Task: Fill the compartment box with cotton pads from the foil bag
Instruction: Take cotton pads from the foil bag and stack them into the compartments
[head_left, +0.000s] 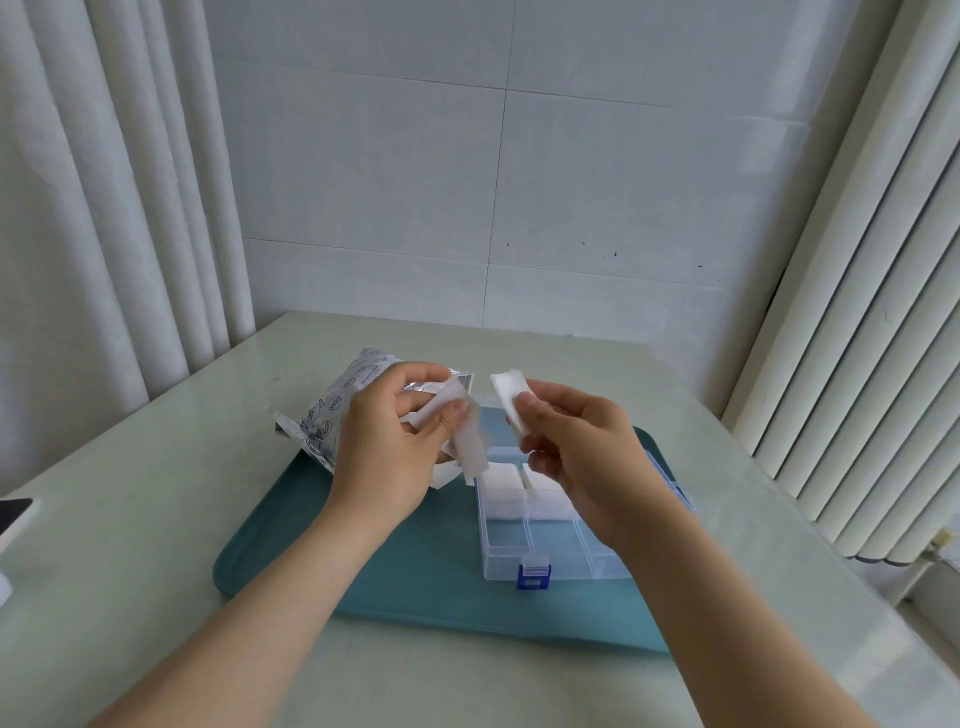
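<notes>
Cotton pads (501, 488) fill 2 side-by-side compartments of the clear compartment box (511, 553), just beyond its near row, below and between our hands. Our left hand (389, 441) curls fingers and thumb round a small stack of pads (470, 457), which hangs tilted over the box's left side. Our right hand (582, 452) pinches a single pad (509, 395) between thumb and fingers, raised, near the left hand but apart from it. We see the box on the right half of a teal tray (405, 571), its blue latch (533, 571) on the near wall. Teal surface shows left of the box. Beyond the left hand, the foil bag (332, 410) lies across the tray's far-left edge and the table (156, 519).
</notes>
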